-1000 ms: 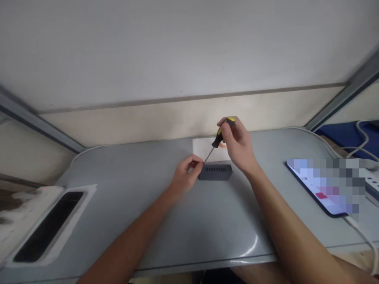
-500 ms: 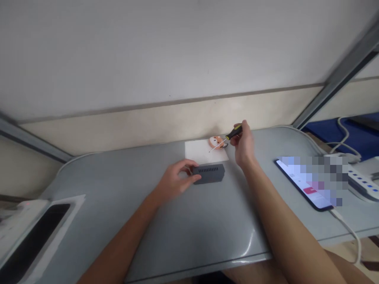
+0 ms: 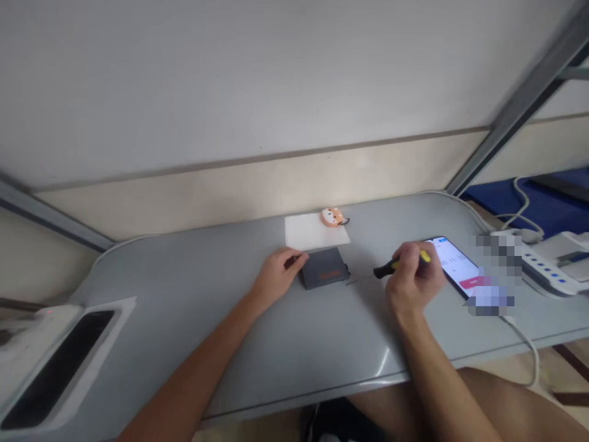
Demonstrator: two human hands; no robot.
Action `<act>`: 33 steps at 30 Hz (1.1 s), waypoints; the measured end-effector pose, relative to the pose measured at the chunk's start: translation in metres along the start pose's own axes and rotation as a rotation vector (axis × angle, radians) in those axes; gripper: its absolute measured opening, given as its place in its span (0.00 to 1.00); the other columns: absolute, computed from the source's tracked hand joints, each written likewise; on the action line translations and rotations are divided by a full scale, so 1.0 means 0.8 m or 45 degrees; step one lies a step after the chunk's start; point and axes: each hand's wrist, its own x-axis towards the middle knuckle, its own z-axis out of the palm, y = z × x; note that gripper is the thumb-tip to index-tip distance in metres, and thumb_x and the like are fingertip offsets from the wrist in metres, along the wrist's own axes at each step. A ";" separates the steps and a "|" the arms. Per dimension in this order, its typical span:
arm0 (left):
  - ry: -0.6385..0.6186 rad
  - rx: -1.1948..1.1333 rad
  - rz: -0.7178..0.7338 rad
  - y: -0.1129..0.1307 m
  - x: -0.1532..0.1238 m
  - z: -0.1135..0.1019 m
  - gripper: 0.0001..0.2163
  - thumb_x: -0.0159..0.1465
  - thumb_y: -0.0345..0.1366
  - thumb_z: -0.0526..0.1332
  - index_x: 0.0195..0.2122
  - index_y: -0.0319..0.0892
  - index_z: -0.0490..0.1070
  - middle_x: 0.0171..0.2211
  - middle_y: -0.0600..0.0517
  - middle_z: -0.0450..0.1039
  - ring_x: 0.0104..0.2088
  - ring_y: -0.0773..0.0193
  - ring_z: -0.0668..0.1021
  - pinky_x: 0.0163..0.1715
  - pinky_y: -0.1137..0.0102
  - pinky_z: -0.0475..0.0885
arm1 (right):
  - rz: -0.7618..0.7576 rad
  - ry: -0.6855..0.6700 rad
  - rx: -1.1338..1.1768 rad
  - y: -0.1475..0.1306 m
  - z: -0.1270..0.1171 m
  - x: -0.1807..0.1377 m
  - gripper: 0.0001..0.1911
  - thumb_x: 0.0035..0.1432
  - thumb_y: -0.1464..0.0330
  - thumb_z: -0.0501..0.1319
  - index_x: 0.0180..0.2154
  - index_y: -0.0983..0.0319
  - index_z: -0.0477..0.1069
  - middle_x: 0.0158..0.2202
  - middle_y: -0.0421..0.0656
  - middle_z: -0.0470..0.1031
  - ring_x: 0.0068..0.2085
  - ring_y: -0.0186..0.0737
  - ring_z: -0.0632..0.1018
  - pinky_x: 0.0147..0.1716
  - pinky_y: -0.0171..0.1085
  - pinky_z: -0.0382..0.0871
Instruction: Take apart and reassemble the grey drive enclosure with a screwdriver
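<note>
A flat dark grey box (image 3: 324, 269) with small orange marking on its face lies on the desk. My left hand (image 3: 278, 271) is closed at its left edge, thumb and fingers pinching the corner. Wrapped in my right hand (image 3: 413, 279) is a screwdriver (image 3: 387, 269) with a black and yellow handle. Its thin shaft points left, and the tip is close to the box's right edge; I cannot tell whether they touch. Behind the box are a sheet of white paper (image 3: 304, 232) and an orange-and-white animal-face trinket (image 3: 333, 217) with a dark loop.
To the right, a lit phone (image 3: 455, 261) lies on the grey desk (image 3: 184, 344), its cable running off the front edge. A white power strip (image 3: 547, 270) is beyond it. At left lies a dark phone (image 3: 59, 368) on white paper. A wall (image 3: 257, 184) closes the back.
The screwdriver and my right hand have come from above the paper, right and nearer, to beside the box. The box has tipped from showing its vented side to showing its broad face.
</note>
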 end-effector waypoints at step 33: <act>-0.073 0.071 0.355 -0.001 -0.003 0.006 0.07 0.73 0.34 0.58 0.48 0.45 0.75 0.46 0.48 0.75 0.45 0.61 0.79 0.48 0.65 0.75 | 0.036 -0.664 0.189 -0.004 0.008 -0.033 0.12 0.67 0.60 0.62 0.33 0.59 0.73 0.29 0.40 0.75 0.29 0.36 0.74 0.29 0.35 0.67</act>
